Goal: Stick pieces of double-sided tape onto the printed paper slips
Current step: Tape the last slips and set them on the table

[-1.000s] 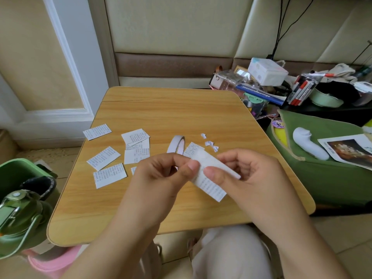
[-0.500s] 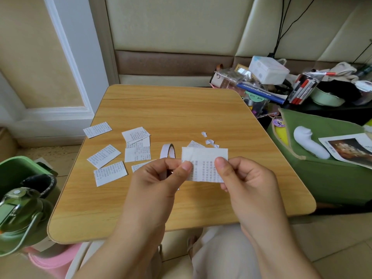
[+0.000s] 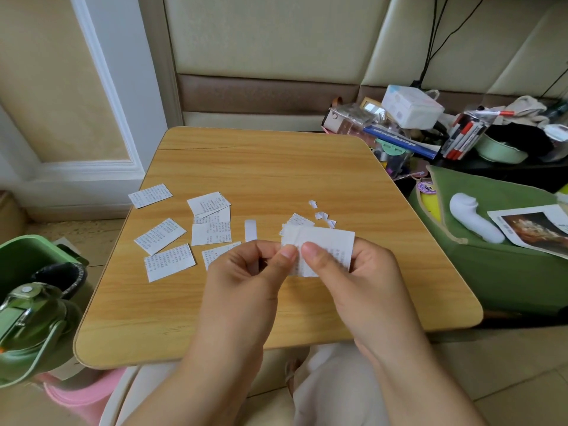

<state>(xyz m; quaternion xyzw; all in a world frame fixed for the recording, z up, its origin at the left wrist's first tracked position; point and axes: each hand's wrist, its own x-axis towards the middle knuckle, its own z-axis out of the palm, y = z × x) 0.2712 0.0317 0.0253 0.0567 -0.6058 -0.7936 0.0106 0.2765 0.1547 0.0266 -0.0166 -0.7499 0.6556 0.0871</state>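
Above the near half of the desk (image 3: 276, 167), both hands hold one printed paper slip (image 3: 325, 244) in the air. The left hand (image 3: 246, 272) pinches its left edge between thumb and forefinger, so that grip is clamped on the paper; the right hand (image 3: 359, 272) pinches it just beside, thumb on the printed face, fingers behind. A pale strip along the slip's left edge looks like tape, though I cannot be sure.

To do this step well, I would keep the right hand steady as the anchor, press the strip down flat from one end to the other, and only then pick at its backing with a nail, so the thin paper does not tear or curl.

More slips (image 3: 159, 236) lie spread on the desk to the left, the tape roll (image 3: 250, 230) stands on edge behind the left hand, and small white scraps (image 3: 321, 215) lie beyond.

Right of the desk, a green bag (image 3: 491, 272) carries a white object and a photo print; a clear holder of pens (image 3: 464, 136) stands behind it.
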